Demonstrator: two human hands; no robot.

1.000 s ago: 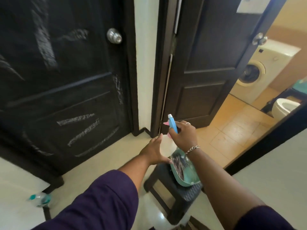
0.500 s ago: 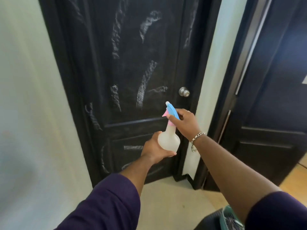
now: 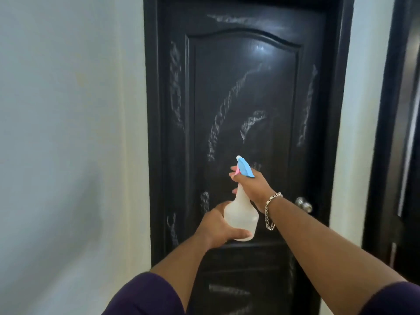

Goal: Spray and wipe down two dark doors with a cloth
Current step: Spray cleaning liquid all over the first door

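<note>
While both arms reach forward, the right hand (image 3: 251,186) grips the narrow neck of a translucent white plastic spray bottle with a blue-and-pink trigger head (image 3: 241,213), its fingers curled round the front at the pink trigger and the blue nozzle cap rising just above its knuckles. A silver chain bracelet (image 3: 270,211) hangs loose at that wrist. Below and slightly to the left of the right hand, the left hand (image 3: 217,228) cups the bottle's rounded body from the side and underneath, thumb pressed along the base, fingers wrapped behind it. The bottle stands nearly upright between the two hands, its nozzle pointing away from the person.

Straight beyond both hands stands the closed black panelled door with an arched upper panel (image 3: 246,98), streaked with white chalky smears above the hands, to either side of them and below them on the lower panels. Whether the nozzle is near the door's surface cannot be told. Just right of the right wrist, a round silver doorknob (image 3: 303,204) sticks out from the door's edge. Farther right of the right arm, past a strip of pale wall, the edge of a second dark door (image 3: 406,155) shows. Left of the left hand runs a plain pale wall (image 3: 68,133). Dark purple sleeves (image 3: 145,296) cover both upper arms.
</note>
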